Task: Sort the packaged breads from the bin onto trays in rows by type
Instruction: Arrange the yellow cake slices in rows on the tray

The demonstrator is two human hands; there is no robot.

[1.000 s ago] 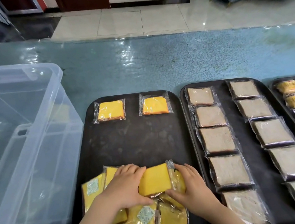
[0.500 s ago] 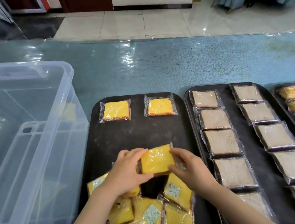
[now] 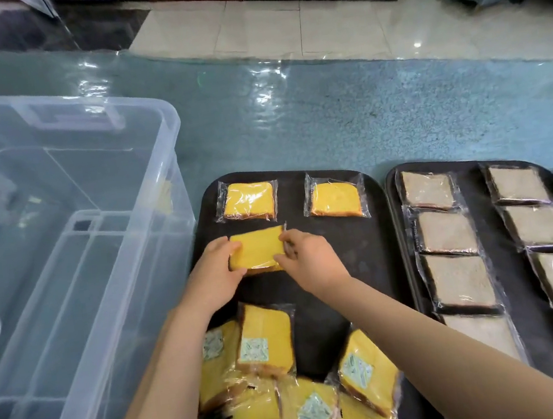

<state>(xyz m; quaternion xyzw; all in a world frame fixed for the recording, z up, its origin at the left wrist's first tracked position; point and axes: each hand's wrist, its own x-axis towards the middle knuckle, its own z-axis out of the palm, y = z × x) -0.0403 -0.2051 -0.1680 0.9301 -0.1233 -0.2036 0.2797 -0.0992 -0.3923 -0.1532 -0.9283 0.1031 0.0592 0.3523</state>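
My left hand (image 3: pixel 217 278) and right hand (image 3: pixel 308 259) pinch the side edges of one yellow bread packet (image 3: pixel 258 250), holding it just behind the far-left packet (image 3: pixel 249 201) on the black tray (image 3: pixel 361 268). I judge I'm starting a second row; next I should lay it flat and square, then reach for the loose pile (image 3: pixel 287 380) at the tray's near edge.

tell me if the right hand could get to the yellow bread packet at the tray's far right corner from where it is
Probably yes: the right hand now pinches the held packet, but only bare tray lies between it and the far right packet.
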